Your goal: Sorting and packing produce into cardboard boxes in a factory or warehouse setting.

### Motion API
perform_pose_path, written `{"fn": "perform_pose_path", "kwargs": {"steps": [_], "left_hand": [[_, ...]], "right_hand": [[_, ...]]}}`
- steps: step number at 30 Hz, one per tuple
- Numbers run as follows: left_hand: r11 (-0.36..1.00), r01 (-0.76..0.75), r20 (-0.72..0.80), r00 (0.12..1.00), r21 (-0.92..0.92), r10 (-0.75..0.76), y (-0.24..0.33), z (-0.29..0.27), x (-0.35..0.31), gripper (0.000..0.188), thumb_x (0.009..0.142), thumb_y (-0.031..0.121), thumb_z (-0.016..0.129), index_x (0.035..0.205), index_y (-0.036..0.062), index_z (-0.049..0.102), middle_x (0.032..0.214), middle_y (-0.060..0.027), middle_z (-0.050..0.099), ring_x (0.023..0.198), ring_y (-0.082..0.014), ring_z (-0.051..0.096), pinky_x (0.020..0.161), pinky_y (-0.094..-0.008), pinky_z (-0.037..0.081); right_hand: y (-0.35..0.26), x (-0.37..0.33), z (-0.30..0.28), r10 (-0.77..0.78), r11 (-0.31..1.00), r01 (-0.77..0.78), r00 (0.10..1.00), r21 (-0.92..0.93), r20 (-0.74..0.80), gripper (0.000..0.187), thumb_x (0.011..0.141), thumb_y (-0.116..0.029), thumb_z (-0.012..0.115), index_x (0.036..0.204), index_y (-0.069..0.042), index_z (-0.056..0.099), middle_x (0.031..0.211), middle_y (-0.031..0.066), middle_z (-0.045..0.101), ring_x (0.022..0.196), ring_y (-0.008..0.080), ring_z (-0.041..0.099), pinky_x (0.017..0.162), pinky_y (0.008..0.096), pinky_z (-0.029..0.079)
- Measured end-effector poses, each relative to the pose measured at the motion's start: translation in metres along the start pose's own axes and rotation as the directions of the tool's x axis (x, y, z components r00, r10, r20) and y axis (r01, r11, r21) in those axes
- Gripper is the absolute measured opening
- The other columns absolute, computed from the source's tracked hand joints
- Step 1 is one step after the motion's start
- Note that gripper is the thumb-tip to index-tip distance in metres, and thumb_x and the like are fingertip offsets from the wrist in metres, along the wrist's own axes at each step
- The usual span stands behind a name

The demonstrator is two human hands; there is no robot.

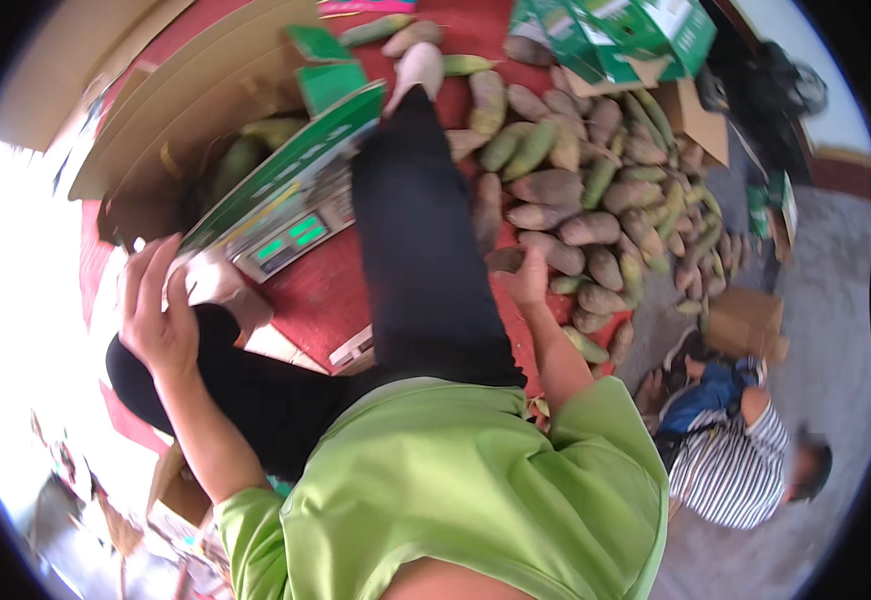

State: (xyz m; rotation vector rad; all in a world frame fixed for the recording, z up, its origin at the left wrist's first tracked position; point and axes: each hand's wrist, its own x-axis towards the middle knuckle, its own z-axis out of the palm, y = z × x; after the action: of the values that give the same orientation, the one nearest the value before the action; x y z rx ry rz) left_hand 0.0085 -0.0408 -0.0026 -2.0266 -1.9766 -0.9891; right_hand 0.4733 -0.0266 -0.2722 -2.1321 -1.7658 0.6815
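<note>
My left hand (159, 318) is raised beside the near corner of a large green and brown cardboard box (301, 165), fingers apart and nothing seen in them. Inside the box lie some big greenish radishes (240, 165), partly in shadow. Against the box's near side is a scale (281, 247) with a lit green display. On the right, my right hand (526, 282) is closed round a brownish radish (503, 260), at the edge of a heap of green and purplish radishes (590, 230). Part of that grip is hidden by the hand.
Red sheeting (316, 300) covers the floor under my legs. A green carton (621, 40) stands beyond the heap, and a small brown box (746, 322) is at the right. A person in a striped shirt (731, 470) sits low at the right. Another open brown box (178, 490) is at the lower left.
</note>
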Motion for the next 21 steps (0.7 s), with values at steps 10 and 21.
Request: {"fn": "perform_pose_path", "kwargs": {"steps": [10,21], "left_hand": [[0.994,-0.106,0.032,0.994,0.012,0.106,-0.014,0.007,-0.002,0.019,0.093,0.007,0.055,0.103,-0.0037,0.066,0.099,-0.0130,0.068,0.092,-0.0296,0.063,0.086,-0.0405,0.048],[0.992,-0.123,0.080,0.989,-0.011,0.124,-0.024,0.004,-0.005,0.021,0.097,0.004,0.049,0.112,-0.0058,0.061,0.106,-0.0150,0.066,0.099,-0.0302,0.061,0.088,-0.0403,0.049]], "right_hand": [[0.005,-0.028,0.008,0.210,0.978,-0.210,0.977,-0.003,-0.037,0.070,0.058,-0.011,0.082,0.117,-0.007,0.045,0.118,0.0180,0.049,0.108,0.0397,0.048,0.092,0.0461,0.043],[0.003,-0.027,0.004,0.251,0.968,-0.251,0.968,-0.008,0.001,0.075,0.058,-0.011,0.082,0.122,-0.006,0.044,0.119,0.0185,0.048,0.111,0.0402,0.046,0.095,0.0447,0.043]]}}
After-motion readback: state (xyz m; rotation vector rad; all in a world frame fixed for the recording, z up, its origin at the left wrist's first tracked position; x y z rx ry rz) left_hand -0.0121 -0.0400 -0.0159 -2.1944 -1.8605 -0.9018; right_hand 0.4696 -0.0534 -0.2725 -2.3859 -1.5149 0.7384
